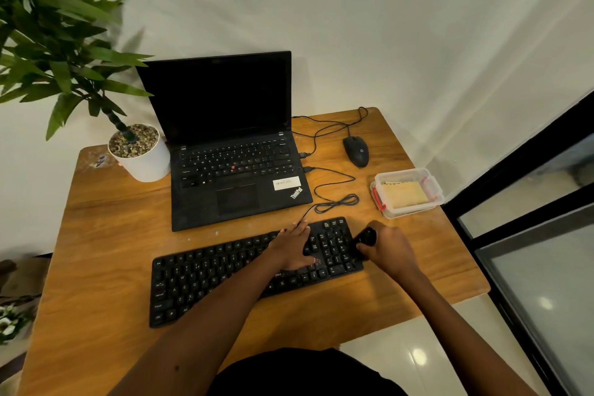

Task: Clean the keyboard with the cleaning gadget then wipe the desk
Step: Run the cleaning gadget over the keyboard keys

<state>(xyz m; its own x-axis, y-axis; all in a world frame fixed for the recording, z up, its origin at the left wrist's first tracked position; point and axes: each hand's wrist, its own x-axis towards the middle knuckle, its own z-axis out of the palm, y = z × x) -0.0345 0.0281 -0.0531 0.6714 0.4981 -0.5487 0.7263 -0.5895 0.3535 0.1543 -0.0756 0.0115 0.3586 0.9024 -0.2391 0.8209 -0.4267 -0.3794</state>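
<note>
A black external keyboard [205, 280] lies slanted across the front of the wooden desk [106, 235]. My left hand [294, 247] rests flat on its right half, fingers spread over the keys. My right hand [387, 251] is closed around a small black cleaning gadget [366, 238], held at the keyboard's right end over the number pad. The gadget's lower part is hidden behind my fingers. A clear plastic box [406, 191] with red clips holds a yellowish cloth at the desk's right side.
An open black laptop [231, 154] stands behind the keyboard, with a black mouse [356, 151] and loose cables [334, 199] to its right. A white potted plant [141, 154] sits at the back left. The desk's right edge borders a black-framed glass panel [530, 235].
</note>
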